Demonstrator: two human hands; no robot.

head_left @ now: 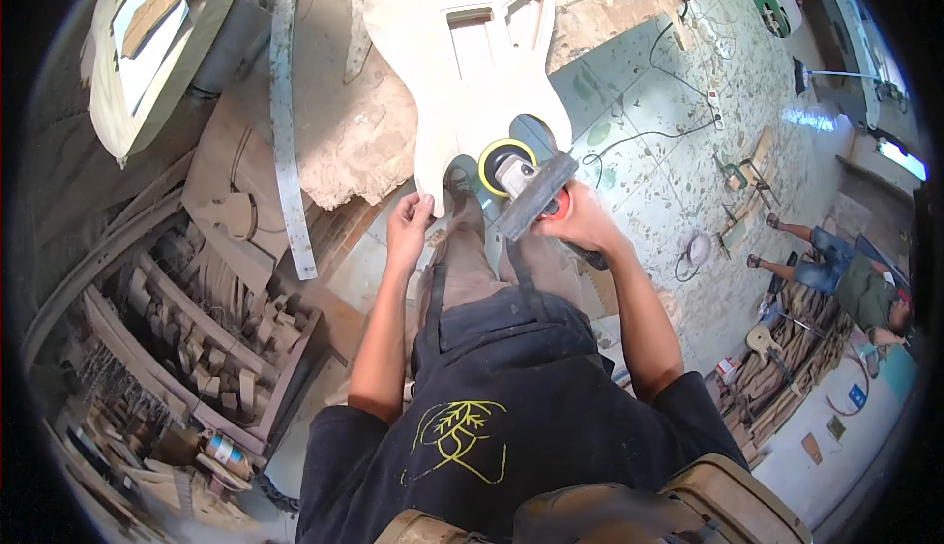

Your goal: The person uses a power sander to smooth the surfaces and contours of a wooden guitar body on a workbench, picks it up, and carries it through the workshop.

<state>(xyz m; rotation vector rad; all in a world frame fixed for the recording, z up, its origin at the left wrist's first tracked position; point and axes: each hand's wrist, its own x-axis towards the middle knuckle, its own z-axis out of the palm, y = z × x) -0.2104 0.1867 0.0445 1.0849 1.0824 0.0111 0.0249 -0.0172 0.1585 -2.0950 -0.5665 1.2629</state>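
Observation:
A pale, unfinished wooden guitar body [418, 32] lies on the worktable, with recessed pockets in its face and its two horns toward me. My left hand [406, 231] is closed on the tip of the left horn, thumb on top. In my right hand [590, 219] is an angle grinder [511, 172] with a round, yellow-rimmed pad, tilted beside the cutaway between the horns. A grey, dusty, block-like part of the tool lies across its body and hides some of my grip. Whether the pad touches the wood, I cannot tell.
The rough-edged worktable [349, 141] carries a long metal strip [285, 111] at left. Wood offcuts fill a rack [226, 347] at lower left. A power cord [654, 134] trails over the stained floor [678, 190]. Another person [855, 288] sits at far right near stacked wood [796, 367].

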